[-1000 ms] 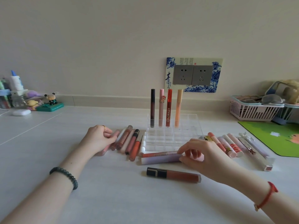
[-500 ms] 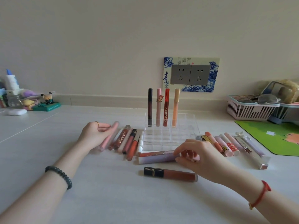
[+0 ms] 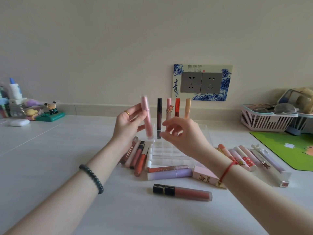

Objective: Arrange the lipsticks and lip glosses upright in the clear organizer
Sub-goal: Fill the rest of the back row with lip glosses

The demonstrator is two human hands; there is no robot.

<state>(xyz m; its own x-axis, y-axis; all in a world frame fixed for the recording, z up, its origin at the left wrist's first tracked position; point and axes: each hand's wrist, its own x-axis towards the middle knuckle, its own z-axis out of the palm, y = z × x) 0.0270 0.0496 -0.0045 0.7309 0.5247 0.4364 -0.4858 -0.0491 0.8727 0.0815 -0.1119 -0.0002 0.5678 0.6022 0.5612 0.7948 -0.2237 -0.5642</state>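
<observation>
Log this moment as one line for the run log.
left hand: holds pink lip gloss nearly upright, in air | right hand: open, empty, beside it | clear organizer: four tubes standing

White tabletop [image 3: 67,167], matte, reaching back to the wall. Near centre, clear organizer [image 3: 183,150] standing flat. Just left of it, a row of lip tubes [image 3: 135,155] lying side by side, touching. Along the organizer's near edge, a coral tube [image 3: 167,169] and a lilac tube [image 3: 169,174] lying crosswise, a pink box [image 3: 205,176] beside them. Nearer still and apart, a black-capped brownish-red gloss [image 3: 183,192]. To the right, a second row of tubes [image 3: 240,156] and a long silvery case [image 3: 271,167]. Far right, green mat [image 3: 288,150] and pink basket [image 3: 265,119]. Far left, white case [image 3: 19,122] and small figurines [image 3: 50,111].
</observation>
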